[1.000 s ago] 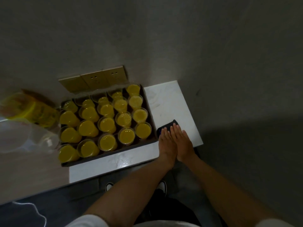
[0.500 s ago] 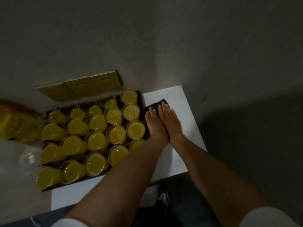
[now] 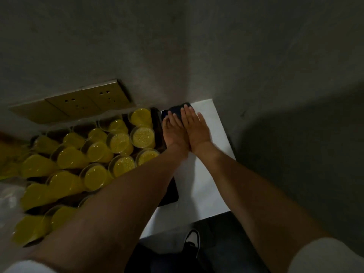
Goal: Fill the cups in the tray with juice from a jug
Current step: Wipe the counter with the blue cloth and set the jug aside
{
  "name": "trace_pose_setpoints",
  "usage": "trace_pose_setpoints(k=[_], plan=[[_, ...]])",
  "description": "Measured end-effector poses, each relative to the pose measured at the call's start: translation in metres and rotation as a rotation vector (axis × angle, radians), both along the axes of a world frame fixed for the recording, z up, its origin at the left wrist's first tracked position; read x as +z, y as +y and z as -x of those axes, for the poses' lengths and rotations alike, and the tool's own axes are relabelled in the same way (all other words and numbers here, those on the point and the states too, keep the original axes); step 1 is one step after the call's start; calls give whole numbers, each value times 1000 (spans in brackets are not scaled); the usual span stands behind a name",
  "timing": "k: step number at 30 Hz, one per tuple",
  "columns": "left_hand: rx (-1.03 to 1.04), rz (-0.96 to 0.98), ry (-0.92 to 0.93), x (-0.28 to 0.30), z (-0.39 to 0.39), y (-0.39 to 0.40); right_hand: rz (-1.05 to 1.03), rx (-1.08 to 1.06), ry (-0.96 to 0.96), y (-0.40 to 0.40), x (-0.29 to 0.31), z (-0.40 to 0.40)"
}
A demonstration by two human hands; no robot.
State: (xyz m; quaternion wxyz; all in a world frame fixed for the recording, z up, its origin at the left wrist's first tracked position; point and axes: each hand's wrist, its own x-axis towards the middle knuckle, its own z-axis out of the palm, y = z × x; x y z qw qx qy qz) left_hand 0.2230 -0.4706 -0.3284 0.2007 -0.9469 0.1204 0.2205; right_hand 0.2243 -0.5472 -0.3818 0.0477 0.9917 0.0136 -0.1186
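Both hands lie flat, fingers straight, side by side: the left hand (image 3: 173, 131) and right hand (image 3: 196, 128) press a dark cloth (image 3: 176, 111) on the white counter (image 3: 208, 174), holding nothing. Pouring looks finished; this seems to be wiping up. Just left of the hands, touching distance, sits the dark tray (image 3: 158, 119) of cups (image 3: 142, 136), all showing yellow juice. No jug is clearly visible; next, lift the cloth away.

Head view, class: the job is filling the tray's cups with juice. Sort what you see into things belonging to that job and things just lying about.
Belonging to the job:
- cups of juice
- dark tray

Just lying about:
- dark cloth under the left hand and right hand
- wall sockets
- white counter
- shoe
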Motion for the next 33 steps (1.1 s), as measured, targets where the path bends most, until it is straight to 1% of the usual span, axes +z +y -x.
trace_pose_setpoints(k=[4,9,13,16,18,21,25,29,31,33], plan=[[-39,131,-8,-5,-1,-23,6,-62,-19,-32,1,2],[-99,255,-60,-24,-7,-56,48,-36,-4,-75,-6,-2],[-95,304,-70,-30,-15,-76,-13,-46,18,-94,-5,-5],[-57,343,-106,-32,-14,-73,-95,-62,24,-93,-1,-5],[-64,382,-96,-33,-9,-69,-152,-97,30,-88,6,2],[-82,391,-110,-37,10,-64,-169,-94,27,-85,0,20],[-108,429,-118,-48,49,-61,-86,-66,32,-87,-16,54],[-129,457,-100,-46,96,-56,-8,-40,31,-85,-11,105],[-119,486,-91,-42,121,-54,-73,-72,23,-84,-7,131],[-123,512,-90,-41,144,-50,-198,-108,-17,-84,-10,157]])
